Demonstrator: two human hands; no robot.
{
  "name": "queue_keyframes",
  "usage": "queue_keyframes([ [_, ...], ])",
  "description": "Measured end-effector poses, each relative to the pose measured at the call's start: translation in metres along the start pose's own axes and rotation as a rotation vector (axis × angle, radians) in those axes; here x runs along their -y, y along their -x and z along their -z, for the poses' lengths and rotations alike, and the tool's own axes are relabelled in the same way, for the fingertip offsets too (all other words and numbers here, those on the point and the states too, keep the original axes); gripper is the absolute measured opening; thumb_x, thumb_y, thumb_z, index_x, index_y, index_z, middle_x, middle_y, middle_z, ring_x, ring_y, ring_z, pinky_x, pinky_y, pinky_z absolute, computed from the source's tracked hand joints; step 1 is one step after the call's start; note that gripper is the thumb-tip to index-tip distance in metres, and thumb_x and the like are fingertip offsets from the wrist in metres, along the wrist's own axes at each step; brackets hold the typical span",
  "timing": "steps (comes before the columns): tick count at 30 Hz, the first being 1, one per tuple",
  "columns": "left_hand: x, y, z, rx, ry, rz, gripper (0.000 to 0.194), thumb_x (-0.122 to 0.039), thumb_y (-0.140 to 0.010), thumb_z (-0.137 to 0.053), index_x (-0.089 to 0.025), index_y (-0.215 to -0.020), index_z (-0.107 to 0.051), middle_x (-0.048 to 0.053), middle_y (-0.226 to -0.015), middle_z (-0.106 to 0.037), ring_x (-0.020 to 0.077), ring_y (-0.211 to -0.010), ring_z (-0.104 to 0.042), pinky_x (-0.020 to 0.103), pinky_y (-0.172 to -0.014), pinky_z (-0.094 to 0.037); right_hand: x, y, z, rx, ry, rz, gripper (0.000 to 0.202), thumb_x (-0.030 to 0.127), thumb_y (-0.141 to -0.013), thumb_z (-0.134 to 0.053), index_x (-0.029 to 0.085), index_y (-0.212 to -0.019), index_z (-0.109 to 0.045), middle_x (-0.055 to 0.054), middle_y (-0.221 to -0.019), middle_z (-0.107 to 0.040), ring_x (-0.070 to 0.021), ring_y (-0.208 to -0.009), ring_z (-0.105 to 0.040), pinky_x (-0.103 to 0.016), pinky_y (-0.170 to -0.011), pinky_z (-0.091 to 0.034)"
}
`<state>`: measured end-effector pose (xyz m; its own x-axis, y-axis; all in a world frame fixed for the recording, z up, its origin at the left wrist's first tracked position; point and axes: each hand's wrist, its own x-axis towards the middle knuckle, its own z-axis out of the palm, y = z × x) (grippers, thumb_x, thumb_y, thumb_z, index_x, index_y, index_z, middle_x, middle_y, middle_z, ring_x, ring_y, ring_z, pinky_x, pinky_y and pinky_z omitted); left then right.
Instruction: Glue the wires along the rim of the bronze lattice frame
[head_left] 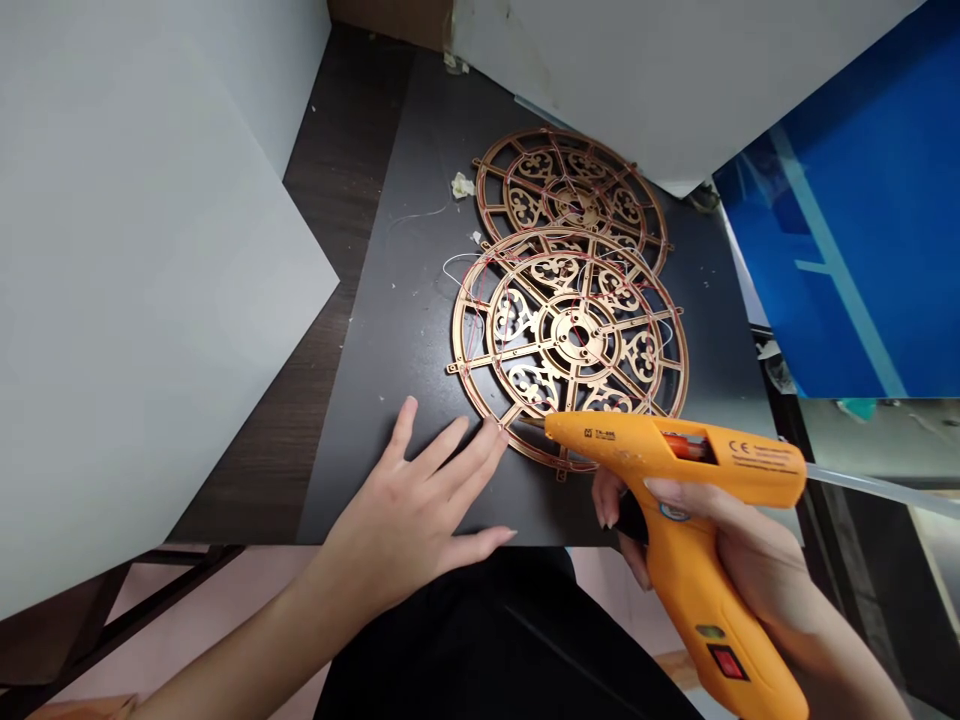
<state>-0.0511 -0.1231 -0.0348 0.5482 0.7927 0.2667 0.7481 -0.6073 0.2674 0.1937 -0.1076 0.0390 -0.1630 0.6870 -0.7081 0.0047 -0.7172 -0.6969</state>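
Observation:
My right hand (720, 530) is wrapped round the handle of an orange hot glue gun (697, 590), with a clear glue stick (862, 483) coming out of its back end. The gun's nozzle points left, over the lower rim of a round, gold-coloured openwork wheel (577, 335) with thin red and white wires along it. Spread fingers show on my left hand (420, 510), which rests on the dark board by that rim, a fingertip at the wheel's edge near the nozzle. A second such wheel (536, 165) lies behind, partly covered by the first.
The wheels lie on a dark grey board (397, 330) over a wood-grain table (330, 170). White panels (150, 250) rise at the left and back. A blue sheet (847, 230) stands at the right. Whitish glue scraps (463, 186) lie near the rear wheel.

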Motion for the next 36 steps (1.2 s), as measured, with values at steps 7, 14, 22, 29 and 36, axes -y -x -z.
queue_keyframes([
  [7,0.0,0.0,-0.001,-0.01,-0.002,-0.006,0.058,-0.052,-0.097,-0.042,-0.015,-0.141,-0.049,0.007,-0.14,-0.057,0.0241,-0.12,-0.055,0.057,-0.122,-0.003,0.004,0.001,-0.005,-0.024,-0.027,-0.108,0.025,0.045,-0.079,-0.064,0.021,-0.077,-0.069,-0.003,-0.078,-0.063,-0.0148,-0.056,-0.057,-0.026,-0.047,-0.044],
  [14,0.001,0.0,0.0,-0.001,0.009,-0.002,0.056,-0.051,-0.099,-0.037,-0.015,-0.139,-0.051,0.006,-0.141,-0.057,0.023,-0.122,-0.054,0.054,-0.122,0.003,0.007,-0.002,-0.012,-0.053,-0.008,-0.142,0.026,0.048,-0.075,-0.066,0.022,-0.078,-0.068,-0.003,-0.074,-0.067,-0.0145,-0.052,-0.057,-0.026,-0.048,-0.044],
  [22,0.001,0.0,-0.002,-0.006,0.008,-0.01,0.059,-0.053,-0.098,-0.038,-0.012,-0.139,-0.05,0.003,-0.143,-0.056,0.0209,-0.124,-0.051,0.049,-0.122,0.01,0.0,-0.006,-0.002,0.019,0.04,-0.134,0.028,0.047,-0.081,-0.061,0.02,-0.081,-0.067,-0.003,-0.074,-0.067,-0.0146,-0.053,-0.057,-0.026,-0.05,-0.047],
  [29,0.002,0.0,-0.002,0.0,-0.001,-0.01,0.059,-0.054,-0.097,-0.041,-0.013,-0.139,-0.05,0.003,-0.143,-0.055,0.0208,-0.124,-0.051,0.049,-0.122,0.009,0.0,-0.004,-0.003,0.027,0.057,-0.149,0.031,0.049,-0.082,-0.059,0.019,-0.076,-0.065,-0.003,-0.066,-0.064,-0.0148,-0.05,-0.056,-0.025,-0.046,-0.042],
  [36,0.002,0.002,-0.001,-0.006,0.007,-0.01,0.06,-0.054,-0.097,-0.04,-0.013,-0.14,-0.049,0.003,-0.143,-0.055,0.0209,-0.124,-0.051,0.049,-0.122,0.009,0.005,-0.004,-0.006,0.038,0.071,-0.158,0.03,0.049,-0.081,-0.063,0.02,-0.083,-0.065,-0.001,-0.054,-0.059,-0.0168,-0.053,-0.057,-0.026,-0.049,-0.044],
])
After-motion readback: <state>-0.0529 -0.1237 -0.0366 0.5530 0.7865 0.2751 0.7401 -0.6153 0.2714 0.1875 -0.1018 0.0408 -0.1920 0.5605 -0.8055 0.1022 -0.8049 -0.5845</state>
